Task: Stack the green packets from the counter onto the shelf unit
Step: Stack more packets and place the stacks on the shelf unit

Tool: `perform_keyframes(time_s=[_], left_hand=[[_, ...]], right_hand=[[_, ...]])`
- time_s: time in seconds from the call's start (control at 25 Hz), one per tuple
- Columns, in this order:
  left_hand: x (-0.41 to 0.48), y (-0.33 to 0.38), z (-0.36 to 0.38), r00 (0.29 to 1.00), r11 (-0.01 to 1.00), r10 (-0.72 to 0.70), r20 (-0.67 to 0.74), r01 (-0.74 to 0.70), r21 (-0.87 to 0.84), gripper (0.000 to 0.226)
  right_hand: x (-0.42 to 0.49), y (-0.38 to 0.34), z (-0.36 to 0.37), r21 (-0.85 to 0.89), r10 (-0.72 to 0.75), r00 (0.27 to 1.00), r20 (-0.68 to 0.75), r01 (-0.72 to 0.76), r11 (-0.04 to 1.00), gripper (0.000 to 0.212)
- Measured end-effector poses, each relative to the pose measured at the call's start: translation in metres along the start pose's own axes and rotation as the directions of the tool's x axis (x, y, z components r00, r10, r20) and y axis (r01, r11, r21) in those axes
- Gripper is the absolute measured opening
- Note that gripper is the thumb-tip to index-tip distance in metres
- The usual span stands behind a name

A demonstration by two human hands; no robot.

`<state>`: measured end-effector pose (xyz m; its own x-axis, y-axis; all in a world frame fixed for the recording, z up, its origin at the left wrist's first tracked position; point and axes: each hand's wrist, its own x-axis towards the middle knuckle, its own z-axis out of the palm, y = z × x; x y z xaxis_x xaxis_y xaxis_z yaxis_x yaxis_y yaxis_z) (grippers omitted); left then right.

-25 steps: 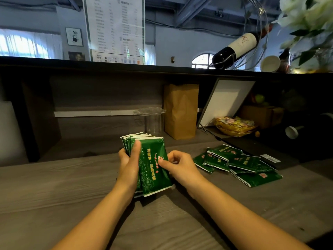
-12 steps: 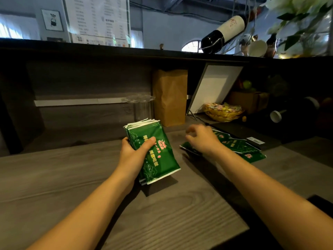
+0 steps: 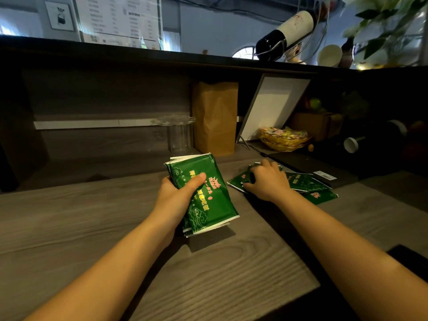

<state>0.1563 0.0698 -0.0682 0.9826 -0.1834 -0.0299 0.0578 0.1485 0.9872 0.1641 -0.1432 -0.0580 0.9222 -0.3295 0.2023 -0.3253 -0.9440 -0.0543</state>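
Green foil packets with pink and yellow print sit gathered into one stack (image 3: 208,198), held in the left hand (image 3: 176,200) just above the grey wood-grain counter (image 3: 92,228). The fingers wrap behind the stack and the thumb presses across its printed face. Its long axis runs from the far left down to the near right: the top edges point away toward the back panel, and the white bottom seams lie nearest the camera. How many packets the stack holds is hard to make out, since only fanned edges show at its top and bottom.

To the right, more loose green packets (image 3: 310,186) lie flat and overlapping on the counter, their long axes running roughly left to right. The right hand (image 3: 268,181) rests palm down on them, fingers bent over the leftmost one and thumb at its near edge. Whether it actually pinches that packet cannot be told, as the hand hides it.

Behind stand a brown paper bag (image 3: 215,117), a clear glass cylinder (image 3: 179,135) and a golden wire basket (image 3: 283,142). The recess to the right is too dark to read.
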Motion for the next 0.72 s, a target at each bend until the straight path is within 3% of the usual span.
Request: perform_keyframes(time_s=[0.12,0.2,0.36,0.56,0.64,0.72], left_hand=[[0.0,0.001,-0.002,1.0,1.0,0.007,-0.023,-0.007,-0.011,0.055],[0.002,0.002,-0.004,0.999,1.0,0.018,-0.049,-0.018,-0.015,0.052],[0.007,0.0,-0.006,0.997,1.0,0.016,-0.081,-0.018,-0.02,0.056],[0.012,-0.001,-0.01,0.995,0.999,0.008,-0.104,-0.012,-0.04,0.055],[0.013,-0.001,-0.011,0.993,0.999,0.01,-0.116,-0.013,-0.029,0.06],[0.015,0.0,-0.012,0.99,0.999,0.031,-0.138,-0.034,-0.015,0.062]], right_hand=[[-0.008,-0.001,0.001,-0.002,-0.051,0.997,0.054,0.051,0.999,0.061],[-0.01,-0.002,0.002,0.127,-0.094,0.993,0.066,0.086,0.988,0.053],[-0.01,-0.005,0.002,0.322,-0.089,0.99,-0.111,0.12,0.939,0.026],[-0.004,-0.005,-0.003,0.323,0.088,0.995,0.054,-0.101,0.941,0.078],[-0.003,-0.007,-0.006,0.426,0.076,0.994,0.079,-0.103,0.899,0.084],[-0.004,-0.008,-0.008,0.595,0.057,0.996,0.069,-0.087,0.799,0.076]])
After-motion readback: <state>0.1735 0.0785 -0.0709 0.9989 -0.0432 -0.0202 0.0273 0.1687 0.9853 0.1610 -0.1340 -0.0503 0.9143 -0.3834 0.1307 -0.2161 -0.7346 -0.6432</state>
